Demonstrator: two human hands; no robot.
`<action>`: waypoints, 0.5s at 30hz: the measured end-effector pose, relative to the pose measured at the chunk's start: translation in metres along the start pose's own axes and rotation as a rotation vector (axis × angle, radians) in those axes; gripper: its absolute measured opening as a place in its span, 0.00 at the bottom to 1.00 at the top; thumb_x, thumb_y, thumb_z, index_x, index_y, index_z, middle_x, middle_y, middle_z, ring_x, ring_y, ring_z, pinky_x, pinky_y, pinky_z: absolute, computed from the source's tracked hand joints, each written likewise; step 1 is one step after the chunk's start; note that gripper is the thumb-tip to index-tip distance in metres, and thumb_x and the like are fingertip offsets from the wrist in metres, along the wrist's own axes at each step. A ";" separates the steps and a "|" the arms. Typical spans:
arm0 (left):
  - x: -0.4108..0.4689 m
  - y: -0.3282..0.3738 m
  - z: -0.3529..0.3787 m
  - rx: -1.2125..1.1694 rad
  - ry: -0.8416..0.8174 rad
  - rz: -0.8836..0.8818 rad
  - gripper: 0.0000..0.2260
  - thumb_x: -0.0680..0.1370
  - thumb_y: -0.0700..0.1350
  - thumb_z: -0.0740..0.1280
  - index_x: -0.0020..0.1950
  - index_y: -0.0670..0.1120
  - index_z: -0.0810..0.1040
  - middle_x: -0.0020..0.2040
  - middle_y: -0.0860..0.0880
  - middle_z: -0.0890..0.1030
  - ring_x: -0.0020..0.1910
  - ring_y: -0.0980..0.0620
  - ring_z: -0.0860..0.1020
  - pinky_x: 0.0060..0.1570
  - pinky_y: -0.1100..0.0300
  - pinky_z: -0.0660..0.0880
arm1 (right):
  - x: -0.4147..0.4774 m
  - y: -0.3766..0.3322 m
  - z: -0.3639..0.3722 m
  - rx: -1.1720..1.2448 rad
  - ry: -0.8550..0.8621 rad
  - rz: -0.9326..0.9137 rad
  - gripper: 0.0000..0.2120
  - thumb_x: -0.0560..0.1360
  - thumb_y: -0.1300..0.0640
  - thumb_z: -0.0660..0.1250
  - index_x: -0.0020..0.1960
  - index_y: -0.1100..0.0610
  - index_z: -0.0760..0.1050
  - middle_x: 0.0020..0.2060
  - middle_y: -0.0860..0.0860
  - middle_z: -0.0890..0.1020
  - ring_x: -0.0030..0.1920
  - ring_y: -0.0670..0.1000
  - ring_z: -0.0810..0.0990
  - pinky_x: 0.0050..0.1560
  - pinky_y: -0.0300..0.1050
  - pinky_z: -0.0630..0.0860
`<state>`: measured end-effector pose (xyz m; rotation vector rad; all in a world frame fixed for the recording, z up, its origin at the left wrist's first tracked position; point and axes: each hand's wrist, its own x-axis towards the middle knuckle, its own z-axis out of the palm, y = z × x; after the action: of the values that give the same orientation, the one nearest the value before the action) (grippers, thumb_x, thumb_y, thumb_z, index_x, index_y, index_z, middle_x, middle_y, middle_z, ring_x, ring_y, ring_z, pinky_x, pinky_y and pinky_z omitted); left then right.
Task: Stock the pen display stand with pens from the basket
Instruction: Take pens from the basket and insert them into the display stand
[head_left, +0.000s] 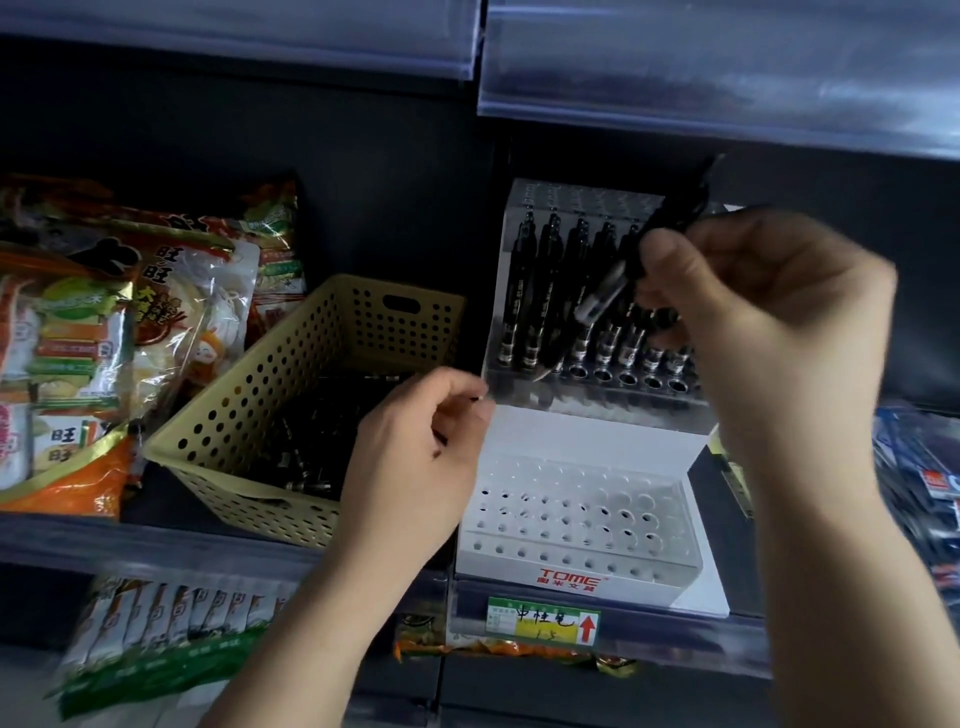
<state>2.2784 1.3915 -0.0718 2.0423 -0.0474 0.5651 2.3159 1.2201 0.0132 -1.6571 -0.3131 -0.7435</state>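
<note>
right hand (753, 312) pinches one black pen (605, 293), tilted over the display stand (592, 441) upper tier, close under the overhanging shelf edge (727, 104). five tall pens (545, 291) stand at its left. left hand (415, 441) is curled at the stand's left edge, grip unclear. one basket (249, 415) further left holds loose pens (306, 447).

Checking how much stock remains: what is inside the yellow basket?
Dark pens lie loose on the bottom of the yellow basket. The left hand covers its near right corner, so what lies there, and the full count, cannot be seen.
</note>
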 end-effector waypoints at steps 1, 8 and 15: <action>0.001 -0.003 -0.004 0.175 0.015 0.038 0.07 0.76 0.46 0.66 0.53 0.49 0.80 0.45 0.57 0.79 0.41 0.59 0.76 0.39 0.69 0.72 | 0.002 0.001 -0.004 -0.058 0.034 -0.018 0.08 0.70 0.50 0.74 0.37 0.52 0.79 0.32 0.52 0.83 0.34 0.57 0.83 0.34 0.59 0.79; 0.007 -0.015 -0.015 0.705 -0.171 -0.089 0.22 0.79 0.48 0.61 0.72 0.46 0.66 0.64 0.48 0.72 0.61 0.48 0.73 0.57 0.56 0.71 | 0.002 0.012 -0.002 -0.301 0.111 -0.114 0.06 0.71 0.50 0.72 0.39 0.49 0.77 0.31 0.41 0.79 0.31 0.44 0.78 0.37 0.47 0.78; 0.008 -0.018 -0.014 0.759 -0.230 -0.167 0.21 0.79 0.39 0.57 0.73 0.46 0.64 0.69 0.46 0.71 0.63 0.46 0.74 0.57 0.53 0.74 | 0.004 0.018 0.002 -0.376 0.144 -0.160 0.06 0.71 0.51 0.71 0.38 0.50 0.76 0.29 0.37 0.76 0.30 0.42 0.76 0.36 0.41 0.74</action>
<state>2.2854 1.4146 -0.0773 2.8080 0.2343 0.2498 2.3300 1.2167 0.0017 -1.9326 -0.2133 -1.0869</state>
